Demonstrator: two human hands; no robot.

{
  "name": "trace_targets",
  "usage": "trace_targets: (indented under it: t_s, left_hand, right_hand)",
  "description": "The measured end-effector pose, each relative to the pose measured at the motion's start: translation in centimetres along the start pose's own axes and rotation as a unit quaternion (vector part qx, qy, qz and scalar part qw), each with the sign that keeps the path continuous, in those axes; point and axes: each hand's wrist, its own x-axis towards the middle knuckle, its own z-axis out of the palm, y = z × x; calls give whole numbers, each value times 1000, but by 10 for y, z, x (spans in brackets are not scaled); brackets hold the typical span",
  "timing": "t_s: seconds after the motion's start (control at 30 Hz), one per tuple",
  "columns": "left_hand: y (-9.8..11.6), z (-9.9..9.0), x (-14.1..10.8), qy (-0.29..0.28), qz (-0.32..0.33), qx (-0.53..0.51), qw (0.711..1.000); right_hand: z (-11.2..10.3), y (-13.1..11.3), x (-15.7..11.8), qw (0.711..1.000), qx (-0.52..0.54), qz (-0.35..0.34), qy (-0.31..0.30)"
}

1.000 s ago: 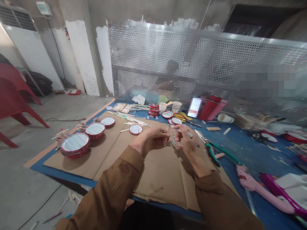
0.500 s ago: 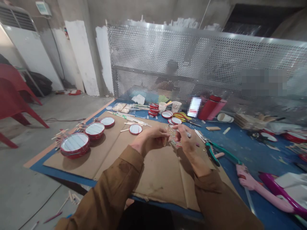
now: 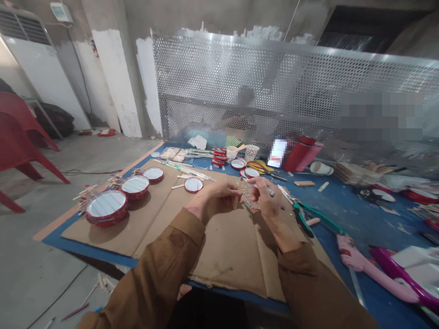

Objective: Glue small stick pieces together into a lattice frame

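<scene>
Over the cardboard sheet (image 3: 226, 256), my left hand (image 3: 224, 194) is closed in a pinch on a thin wooden stick (image 3: 239, 186), which stands roughly upright. My right hand (image 3: 267, 201), just right of it, is curled round a slim pen-like tool (image 3: 271, 193) with a pale grey end; its tip is too small to make out. Small colourful scraps (image 3: 247, 197) lie on the cardboard between the hands. Beyond my left wrist rests a small round red-rimmed piece with a white top (image 3: 194, 184).
Larger red drum-like rounds (image 3: 106, 208) with sticks at their sides line the left. Teal-handled pliers (image 3: 303, 219) and a pink glue gun (image 3: 360, 260) lie at right. Behind stand paper cups (image 3: 252, 152), a phone (image 3: 277, 153), a red bottle (image 3: 300, 153) and a perforated metal screen (image 3: 212, 82).
The view has shifted very slightly. Both hands keep nearly the same place and grip, with the stick and the pen-like tool still in them.
</scene>
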Motion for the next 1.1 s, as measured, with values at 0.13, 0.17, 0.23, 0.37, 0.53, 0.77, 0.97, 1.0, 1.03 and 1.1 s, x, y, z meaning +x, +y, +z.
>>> trace_targets:
  t_s: [0.13,0.17,0.23,0.37,0.53,0.77,0.97,1.0,1.03,1.1]
  left_hand:
    - [-2,0,0,-5,1,0,1000]
    - [-2,0,0,-4,1,1,1000]
    - [-1,0,0,4,2,2,1000]
    - [1,1,-1,8,-3,-5,1000]
    - [-1,0,0,6,2,-1,1000]
    - [-8,-1,5,0,11,0,1000]
    - [-4,-1,3,6,2,-2,1000]
    - [-3,0,2,2,-3,-3,1000]
    - [-2,0,2,-2,-6,-4,1000]
    - [0,0,0,-5,-8,-6,1000]
  right_hand:
    - [0,0,0,1000,1,2,5]
    - [0,0,1,1000,0,0,6]
    - [0,-1,1,1000,-4,1,7]
    - [0,-2,0,1000,0,-5,-2]
    - [0,1,0,1000,3,-8,-1]
    - [-2,-2,-1,1000,-7,-3,-25]
    - [-1,-3,-1,1000,-3,7,-1]
    - [-1,-4,0,1000,-3,8,5]
    - [-1,-5,0,1000,-3,7,9]
    - [-1,-8,-1,1000,-6,4,5]
